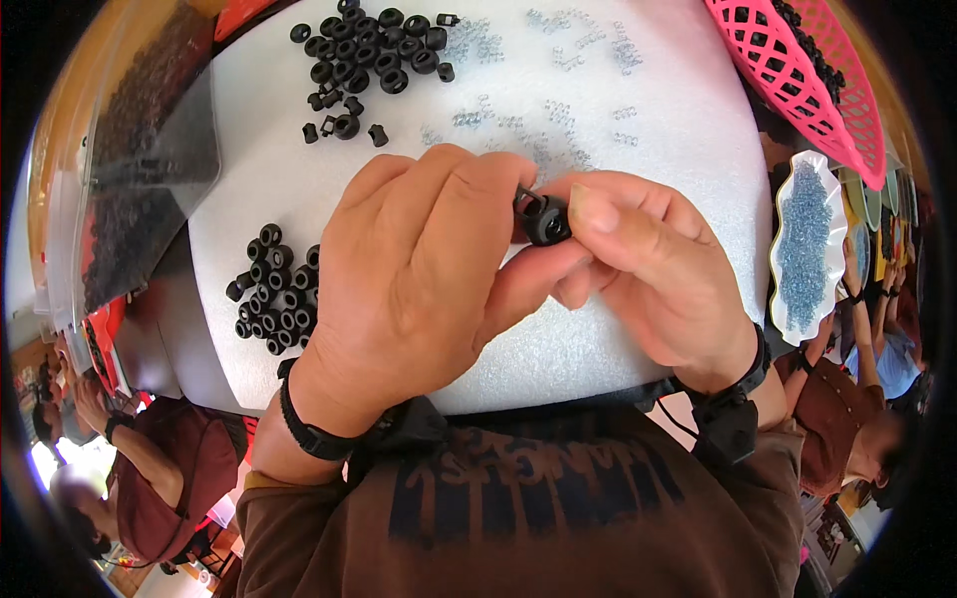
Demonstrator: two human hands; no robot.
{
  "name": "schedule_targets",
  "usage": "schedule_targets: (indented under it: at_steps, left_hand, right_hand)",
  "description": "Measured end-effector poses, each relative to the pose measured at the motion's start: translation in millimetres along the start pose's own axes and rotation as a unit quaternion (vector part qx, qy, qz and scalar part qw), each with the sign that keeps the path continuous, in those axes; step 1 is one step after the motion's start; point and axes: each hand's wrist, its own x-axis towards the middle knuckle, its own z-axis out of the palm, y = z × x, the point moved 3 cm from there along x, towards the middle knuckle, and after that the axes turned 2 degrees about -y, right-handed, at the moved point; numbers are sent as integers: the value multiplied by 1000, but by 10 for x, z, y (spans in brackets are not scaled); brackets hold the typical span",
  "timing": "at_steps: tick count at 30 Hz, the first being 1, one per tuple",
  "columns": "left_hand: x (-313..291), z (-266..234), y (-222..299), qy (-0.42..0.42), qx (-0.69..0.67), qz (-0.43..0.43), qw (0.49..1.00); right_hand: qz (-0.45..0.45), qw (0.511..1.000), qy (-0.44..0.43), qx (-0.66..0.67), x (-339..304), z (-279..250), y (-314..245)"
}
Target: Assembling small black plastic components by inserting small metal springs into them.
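A small black cord lock with a rounded body is held between my two hands above the white work surface. My left hand is closed, its fingertips at the piece's upper left side, where a narrow looped part sticks out. The thumb and fingers of my right hand pinch the round body from the right. My fingers cover part of the piece. At the far left lies a pile of round black cord lock bodies, with several small black waisted pieces in front. Tiny clear springs are scattered beyond my hands.
Another heap of round black pieces lies left of my left hand. On the right stand a wavy white dish of tiny clear springs and a pink mesh basket. A clear plastic bin sits at left. Other people work on both sides.
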Motion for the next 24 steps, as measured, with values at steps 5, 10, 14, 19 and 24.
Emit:
schedule_targets:
  at_steps: [5, 10, 14, 19, 24]
  left_hand:
    - [-1, 5, -2, 10, 30, 25, 999]
    - [7, -5, 18, -6, 53, 49, 997]
    - [3, -19, 48, 9, 68, 59, 996]
    - [-32, -11, 91, -9, 75, 56, 996]
    - [-51, -9, 93, -10, 82, 74, 994]
  right_hand:
    - [28, 999, -17, -11, -19, -15, 21]
    - [12, 1000, -3, -28, -29, -9, -4]
    - [-9, 999, 5, -32, -45, 16, -17]
    - [-25, 999, -6, -35, -31, -18, 13]
    - [-6, 999, -13, -43, -56, -3, -46]
